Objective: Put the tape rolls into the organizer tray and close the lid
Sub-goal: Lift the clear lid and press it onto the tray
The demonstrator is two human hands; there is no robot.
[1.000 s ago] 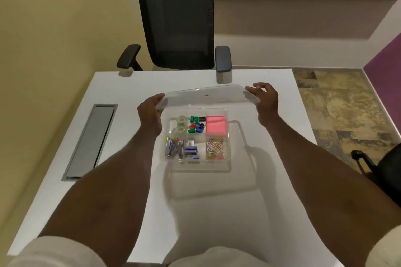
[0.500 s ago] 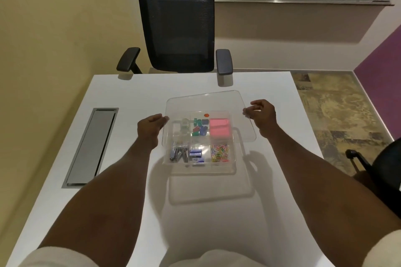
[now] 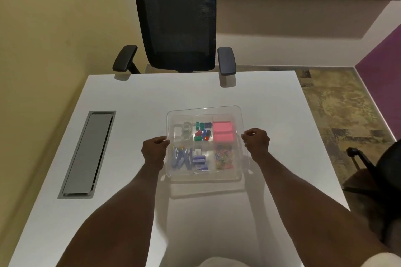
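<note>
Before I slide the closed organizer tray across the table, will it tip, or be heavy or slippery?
The organizer tray looks low and wide, so it probably will not tip. Its contents, such as paper clips and pink sticky notes, are small, so it is likely light. The clear smooth plastic may slide easily on the white table.

Lid [image 3: 204, 112] on tray [image 3: 206, 176], chair [image 3: 175, 21] behind

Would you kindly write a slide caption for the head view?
Both hands, left hand and right hand, hold a clear lid over the stocked organizer tray on a white desk.
</note>
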